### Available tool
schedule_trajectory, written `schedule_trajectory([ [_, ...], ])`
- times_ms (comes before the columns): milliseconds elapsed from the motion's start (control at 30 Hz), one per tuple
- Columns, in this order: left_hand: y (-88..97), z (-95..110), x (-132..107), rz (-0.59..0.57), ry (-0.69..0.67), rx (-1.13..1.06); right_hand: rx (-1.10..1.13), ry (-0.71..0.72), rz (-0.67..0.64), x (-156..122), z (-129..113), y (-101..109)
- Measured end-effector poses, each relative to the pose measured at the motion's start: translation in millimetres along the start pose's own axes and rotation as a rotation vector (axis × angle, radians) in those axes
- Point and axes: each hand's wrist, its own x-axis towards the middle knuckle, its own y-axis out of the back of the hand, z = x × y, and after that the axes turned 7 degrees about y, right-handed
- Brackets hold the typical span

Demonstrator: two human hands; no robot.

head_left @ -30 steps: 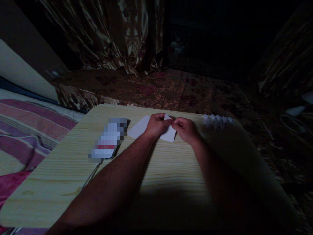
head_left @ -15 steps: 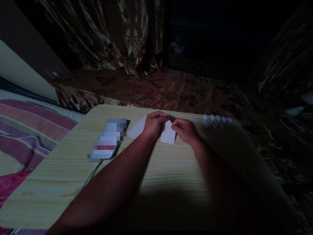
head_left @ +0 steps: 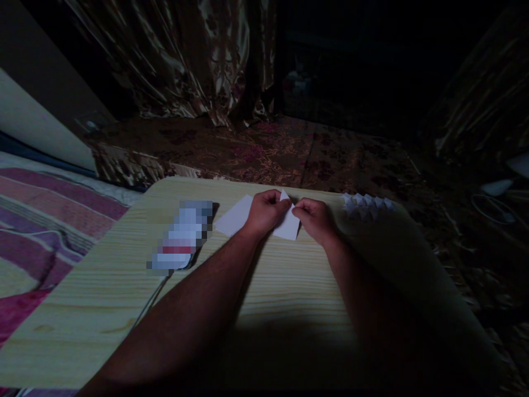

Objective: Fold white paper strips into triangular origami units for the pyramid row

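A folded sheet of white paper (head_left: 288,227) with a pointed top is held over the wooden table (head_left: 297,286). My left hand (head_left: 266,212) is closed on its left side, the thumb lying across the front. At the right edge, my right hand (head_left: 314,218) pinches the paper between thumb and fingertips. More white paper (head_left: 235,216) lies flat on the tabletop, partly covered by my left hand. Several small folded white paper pieces (head_left: 366,204) sit in rows near the table's far right.
A blurred-out phone-like device (head_left: 182,237) with a white cable (head_left: 151,303) lies left of my forearm. Beyond the table are a patterned brown cloth ledge (head_left: 264,146) and shiny curtains (head_left: 219,60). A striped bed cover (head_left: 45,204) is at the left.
My left thumb has slid down and right across the folded paper, and more of its pointed tip shows above. The paper has tilted slightly; my right hand still pinches its edge.
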Motion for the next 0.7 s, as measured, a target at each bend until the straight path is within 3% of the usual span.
schedule_trajectory([
  [300,0.5,0.0,-0.7,-0.058,-0.08,0.099,-0.022,0.04,0.035,0.6,4.3,-1.4],
  [533,-2.5,4.4,-3.1,-0.025,-0.058,0.069,-0.044,0.008,0.033,1.5,1.6,-0.4],
  [700,0.3,1.3,0.8,0.07,0.001,-0.024,-0.057,0.033,0.034,1.9,0.7,0.0],
])
